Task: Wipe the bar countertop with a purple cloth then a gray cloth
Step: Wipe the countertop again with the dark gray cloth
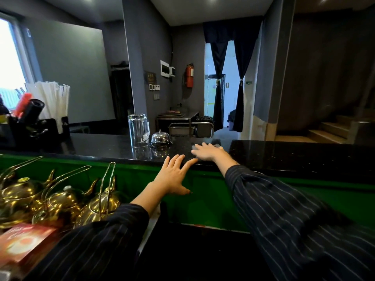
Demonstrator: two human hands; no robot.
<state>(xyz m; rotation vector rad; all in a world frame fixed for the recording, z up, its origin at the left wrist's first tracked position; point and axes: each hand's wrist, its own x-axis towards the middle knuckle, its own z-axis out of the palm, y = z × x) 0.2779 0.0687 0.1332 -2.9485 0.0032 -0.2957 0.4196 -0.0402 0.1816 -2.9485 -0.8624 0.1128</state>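
Head view, left to right. At the far left corner of the dark worktop [284,157] stands a holder of white straws [52,102]. Brass teapots [60,199] sit on a lower level, below the worktop's near edge. Toward the middle of the worktop, an upturned glass [139,130] stands just beside a chrome bell [160,138]; whether they touch cannot be told.

The left hand [174,175] is spread, with its fingertips resting on the near edge of the worktop and holding nothing. The right hand [207,152] lies flat with the fingers extended, pressing down on a gray cloth [216,143]. The cloth lies near the far edge, just right of the bell, and is blurred and mostly covered by the hand. No purple cloth is visible, so the gray-cloth pass appears to be in hand.

Hazards:
- A stroke toward the left would meet the bell, then the glass. The glass is tall and inverted, so a knock could tip it or push it off an edge.
- The cloth is held by downward pressure only, not gripped. A fast stroke could leave it behind or send it over the far edge.
- Leaning on the left fingertips at the near edge gives little support, and a slip there would jolt the wiping arm.
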